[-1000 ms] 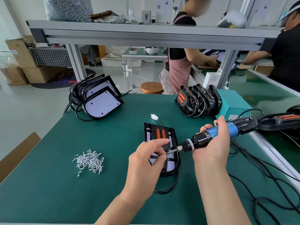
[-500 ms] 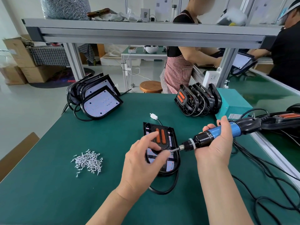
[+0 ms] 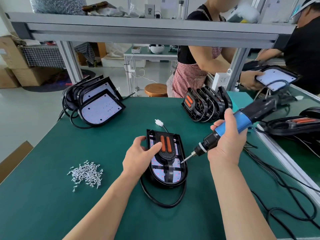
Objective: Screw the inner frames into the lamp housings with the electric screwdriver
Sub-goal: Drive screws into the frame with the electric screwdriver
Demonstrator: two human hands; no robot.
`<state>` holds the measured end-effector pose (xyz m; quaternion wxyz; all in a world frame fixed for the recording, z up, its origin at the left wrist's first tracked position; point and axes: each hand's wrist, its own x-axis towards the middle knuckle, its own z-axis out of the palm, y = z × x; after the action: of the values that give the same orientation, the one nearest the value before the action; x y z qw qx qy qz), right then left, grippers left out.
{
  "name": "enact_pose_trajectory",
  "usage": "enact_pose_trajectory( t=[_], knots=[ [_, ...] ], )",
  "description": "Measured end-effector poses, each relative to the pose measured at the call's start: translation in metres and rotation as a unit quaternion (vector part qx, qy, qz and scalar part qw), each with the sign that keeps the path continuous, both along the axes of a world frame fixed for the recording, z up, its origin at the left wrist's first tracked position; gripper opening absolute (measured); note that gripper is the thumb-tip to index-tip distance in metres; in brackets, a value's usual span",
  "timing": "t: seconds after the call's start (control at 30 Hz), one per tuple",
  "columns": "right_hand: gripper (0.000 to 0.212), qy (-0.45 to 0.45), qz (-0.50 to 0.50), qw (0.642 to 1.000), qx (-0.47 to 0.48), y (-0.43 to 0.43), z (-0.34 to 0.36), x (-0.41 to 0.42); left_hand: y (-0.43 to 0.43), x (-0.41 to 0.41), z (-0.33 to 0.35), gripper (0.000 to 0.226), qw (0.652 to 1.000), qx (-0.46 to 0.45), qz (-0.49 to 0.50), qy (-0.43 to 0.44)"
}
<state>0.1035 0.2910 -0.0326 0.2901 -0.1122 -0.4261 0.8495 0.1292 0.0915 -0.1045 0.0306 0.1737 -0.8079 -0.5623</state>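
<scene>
A black lamp housing lies flat on the green mat, with a black inner frame bearing two orange strips set in it. My left hand rests on the housing's left side, thumb at the rim and fingers pressing the frame. My right hand grips the blue and black electric screwdriver, held slanting down to the left. A screw sits on its bit at the housing's right edge. A pile of silver screws lies on the mat to the left.
Housings with white boards are stacked at the back left, framed ones at the back right. Black cables trail along the right side. A shelf beam crosses overhead. Two people work beyond the bench.
My left hand has left the screwdriver bit and moved onto the housing and frame. The screwdriver has swung steeper, its tip lowered to the housing's right edge.
</scene>
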Motion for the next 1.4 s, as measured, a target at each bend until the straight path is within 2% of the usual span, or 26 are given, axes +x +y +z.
enact_pose_trajectory(
  t=[0.13,0.37,0.63,0.93,1.17,1.4],
  knots=[
    [0.012,0.014,0.027,0.998,0.062,-0.006,-0.001,-0.004,-0.003,0.000,-0.004,0.101,0.998,0.067,-0.011,-0.009],
    [0.013,0.040,0.082,0.990,0.111,-0.024,0.000,-0.008,-0.004,-0.002,-0.004,0.074,0.994,0.106,-0.038,-0.005],
    [0.030,0.057,0.110,0.982,0.140,-0.030,-0.006,-0.011,-0.005,-0.003,-0.007,0.073,0.995,0.097,-0.037,-0.003],
    [0.027,0.052,0.128,0.980,0.145,-0.035,-0.011,-0.014,-0.002,-0.003,-0.004,0.073,0.996,0.080,-0.032,-0.006],
    [0.020,0.063,0.143,0.973,0.169,-0.034,-0.014,-0.012,0.002,-0.001,0.001,0.088,0.996,0.087,-0.025,-0.003],
    [0.020,0.053,0.136,0.974,0.171,-0.032,-0.016,-0.013,0.004,0.000,0.001,0.086,0.996,0.087,-0.021,0.005]
  ],
)
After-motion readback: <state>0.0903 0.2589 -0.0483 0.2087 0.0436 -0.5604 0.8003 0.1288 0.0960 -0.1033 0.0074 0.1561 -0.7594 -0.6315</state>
